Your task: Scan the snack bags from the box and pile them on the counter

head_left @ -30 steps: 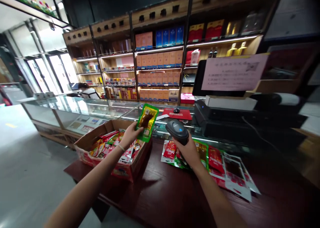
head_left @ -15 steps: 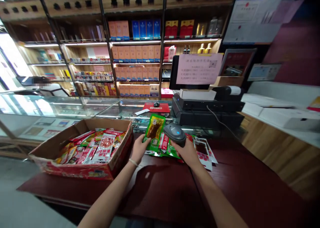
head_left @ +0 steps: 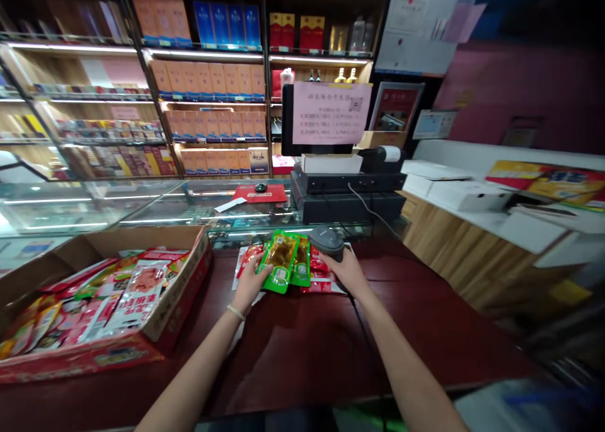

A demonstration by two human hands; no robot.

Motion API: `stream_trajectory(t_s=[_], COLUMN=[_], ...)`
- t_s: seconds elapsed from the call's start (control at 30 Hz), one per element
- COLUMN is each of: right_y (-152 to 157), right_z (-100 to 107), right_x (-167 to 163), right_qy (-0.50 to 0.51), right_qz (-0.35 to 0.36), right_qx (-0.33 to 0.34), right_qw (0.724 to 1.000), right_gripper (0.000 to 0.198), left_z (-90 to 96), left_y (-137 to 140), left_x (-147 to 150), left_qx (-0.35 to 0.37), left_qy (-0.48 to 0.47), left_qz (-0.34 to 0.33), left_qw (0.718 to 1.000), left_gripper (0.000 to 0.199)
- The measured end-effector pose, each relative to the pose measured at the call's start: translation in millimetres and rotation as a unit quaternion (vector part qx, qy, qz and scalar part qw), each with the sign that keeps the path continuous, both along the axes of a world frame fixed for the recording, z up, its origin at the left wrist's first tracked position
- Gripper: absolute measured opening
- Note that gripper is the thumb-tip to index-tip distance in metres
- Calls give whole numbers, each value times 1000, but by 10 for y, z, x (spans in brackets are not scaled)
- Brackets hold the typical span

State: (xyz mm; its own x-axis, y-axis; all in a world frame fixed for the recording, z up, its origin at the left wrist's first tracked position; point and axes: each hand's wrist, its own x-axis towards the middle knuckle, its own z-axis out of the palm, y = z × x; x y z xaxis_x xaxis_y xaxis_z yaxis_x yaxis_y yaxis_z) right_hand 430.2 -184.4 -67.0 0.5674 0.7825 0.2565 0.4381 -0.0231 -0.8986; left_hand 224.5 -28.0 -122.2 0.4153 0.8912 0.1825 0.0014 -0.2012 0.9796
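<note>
My left hand (head_left: pixel 251 279) grips the lower left side of a green snack packet (head_left: pixel 280 258) with brown food showing through it, thumb on top. Its other fingers are partly hidden by the packet. Just right of it is a second green packet (head_left: pixel 302 268). My right hand (head_left: pixel 347 271) is wrapped round a dark grey barcode scanner (head_left: pixel 326 241), whose head points left toward the packets. Red packets (head_left: pixel 318 265) lie beneath the scanner, and a red and white packet (head_left: pixel 243 258) shows behind my left hand.
On the left stands a cardboard box (head_left: pixel 184 280) filled with snack packets. A glass counter (head_left: pixel 198 221) runs behind the dark red table (head_left: pixel 293 356). A monitor (head_left: pixel 287 120) with a pink paper sign stands on black equipment (head_left: pixel 350 205). The scanner's cord crosses the table.
The view has turned right. The held green packet is tilted lower, over the others. The scanner's blue light no longer shows. White packets right of my right hand are no longer seen there.
</note>
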Motion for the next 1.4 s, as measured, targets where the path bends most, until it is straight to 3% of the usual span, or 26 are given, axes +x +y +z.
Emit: stream_trajectory(t_s=[0.2,0.43,0.53,0.67,0.83,1.0,1.17,1.3,1.4], right_y=[-233,-522,-582,-596,-569,-474,-284,-47,171], right_z=[-93,-132,-124,-112,-103,-130,-48,165,311], right_x=[598,927,987,1003,946,814,488,90,-254], right_qy=[-38,-62,-70,-84,-52,-107,-71,-64,-43], right_qz=[-82,-173,-201,-210,-194,-197,-149,-95,-33], right_qx=[12,8,18,20,1,16,4,6,11], right_qw=[996,983,977,974,980,974,986,993,998], right_gripper=[32,31,33,38,38,35,35,32,31], left_z=[15,24,-45,-137,-88,155,552,875,1019], left_y=[-281,-789,-924,-966,-896,-779,-638,-472,-315], left_x=[606,1421,1634,1704,1549,1196,612,22,-437], left_qx=[-63,-179,-189,-157,-94,24,119,190,226], left_qy=[6,21,-3,-18,-2,6,10,29,41], left_qz=[-86,-188,-211,-226,-217,-207,-151,-83,-37], left_qw=[994,965,959,961,972,978,981,978,973], left_gripper=[62,80,84,79,65,39,33,33,32])
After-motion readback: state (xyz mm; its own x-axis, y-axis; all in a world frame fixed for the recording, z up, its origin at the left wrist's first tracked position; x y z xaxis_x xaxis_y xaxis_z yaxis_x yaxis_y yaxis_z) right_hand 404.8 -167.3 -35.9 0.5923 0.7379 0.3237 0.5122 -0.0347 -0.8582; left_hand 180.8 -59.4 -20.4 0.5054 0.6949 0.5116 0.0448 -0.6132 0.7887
